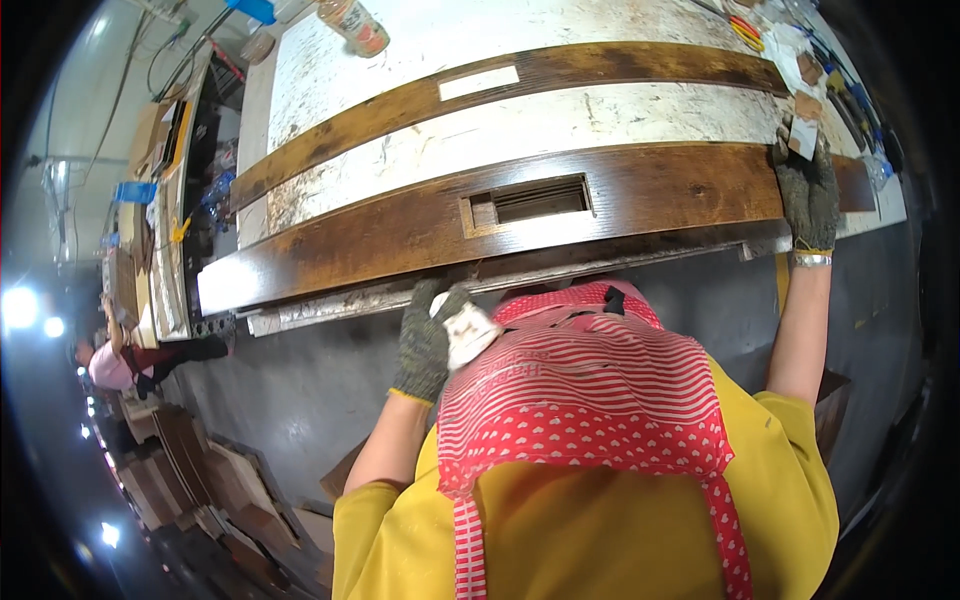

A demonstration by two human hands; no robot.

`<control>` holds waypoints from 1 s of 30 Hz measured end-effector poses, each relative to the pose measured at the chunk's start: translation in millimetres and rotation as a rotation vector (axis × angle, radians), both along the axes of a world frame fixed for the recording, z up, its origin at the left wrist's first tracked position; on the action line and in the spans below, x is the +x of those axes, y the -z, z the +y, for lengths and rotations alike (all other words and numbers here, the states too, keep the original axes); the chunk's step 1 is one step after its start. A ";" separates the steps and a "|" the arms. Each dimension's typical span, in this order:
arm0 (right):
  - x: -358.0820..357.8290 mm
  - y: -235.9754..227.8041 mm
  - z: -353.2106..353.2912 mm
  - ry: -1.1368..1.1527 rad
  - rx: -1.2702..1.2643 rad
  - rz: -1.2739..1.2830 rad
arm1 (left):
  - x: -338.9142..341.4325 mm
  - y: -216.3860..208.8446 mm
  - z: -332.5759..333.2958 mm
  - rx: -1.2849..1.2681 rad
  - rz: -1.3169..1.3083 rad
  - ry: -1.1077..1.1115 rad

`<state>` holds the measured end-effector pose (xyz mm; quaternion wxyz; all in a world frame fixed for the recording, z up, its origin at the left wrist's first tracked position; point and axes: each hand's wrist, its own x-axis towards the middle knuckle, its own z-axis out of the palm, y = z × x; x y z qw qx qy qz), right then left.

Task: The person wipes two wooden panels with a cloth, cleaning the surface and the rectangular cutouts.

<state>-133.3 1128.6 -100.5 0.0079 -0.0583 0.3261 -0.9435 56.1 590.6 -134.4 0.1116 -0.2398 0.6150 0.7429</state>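
A long brown-stained wooden board (680, 187) with a rectangular slotted opening (540, 200) lies along the near side of the table. My left hand (424, 345), in a dark knitted glove, is closed around a crumpled white cloth (470, 335) at the board's near edge. Over the board's right part, my gloved right hand (808, 195) holds a small flat white-and-brown piece (803, 135) whose kind I cannot make out. A second, narrower stained board (620, 68) with a rectangular cutout lies beyond the first.
The white tabletop (640, 112) is smeared with brown stain. A bottle with an orange label (353, 27) stands at the far left. Hand tools (850, 105) and crumpled paper (785, 50) crowd the right end. Another person (115, 365) is at the far left, near stacked panels (190, 460).
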 end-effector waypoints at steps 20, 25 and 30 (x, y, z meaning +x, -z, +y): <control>-11.6 -5.4 -6.8 -0.280 -0.133 -0.143 | 117.5 -2.4 116.6 -1.037 -0.340 1.485; -12.0 -2.8 -5.9 -0.262 -0.121 -0.140 | 79.5 -14.2 61.1 -1.217 0.017 0.229; -12.1 -4.8 -4.6 -0.235 -0.133 -0.128 | -9.4 -13.8 82.5 -1.280 0.314 0.138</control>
